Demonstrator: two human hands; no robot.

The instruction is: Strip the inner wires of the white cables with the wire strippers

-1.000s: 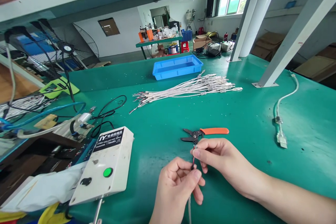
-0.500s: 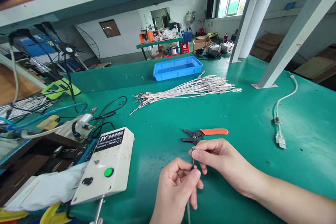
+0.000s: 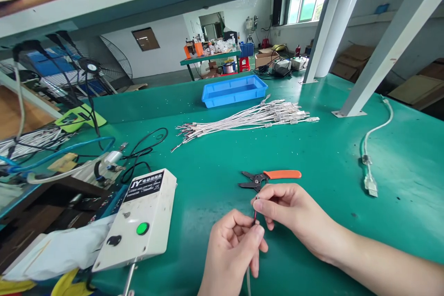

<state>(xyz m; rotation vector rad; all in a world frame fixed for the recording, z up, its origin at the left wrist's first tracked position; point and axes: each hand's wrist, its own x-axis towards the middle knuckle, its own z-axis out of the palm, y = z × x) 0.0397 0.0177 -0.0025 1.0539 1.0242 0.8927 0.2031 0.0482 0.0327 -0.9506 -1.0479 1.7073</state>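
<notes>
Between thumb and forefinger, my left hand [image 3: 237, 249] pinches a pale cable [image 3: 249, 282] close to its stripped end; the rest of it hangs down below the hand. Thin red and black wires [image 3: 255, 216] run up from that end to my right hand [image 3: 286, 203], whose thumb and forefinger are closed on their tips. The very tips are mostly covered by the fingers. Just behind my right hand lies a pair of wire strippers [image 3: 282, 174] with orange handles and black jaws, jaws pointing left; one handle is partly hidden by the hand.
A bundle of white USB cables [image 3: 239, 118] lies across the green table [image 3: 208, 166], before a blue tray [image 3: 236, 98]. A beige control box [image 3: 138, 217] with a green button stands left. A single USB cable [image 3: 368, 152] lies right, near a metal post [image 3: 385, 51].
Almost nothing differs. My right thumb and forefinger have shifted very slightly at the wire tips, and less of the tips shows above them. My left hand keeps its pinch.
</notes>
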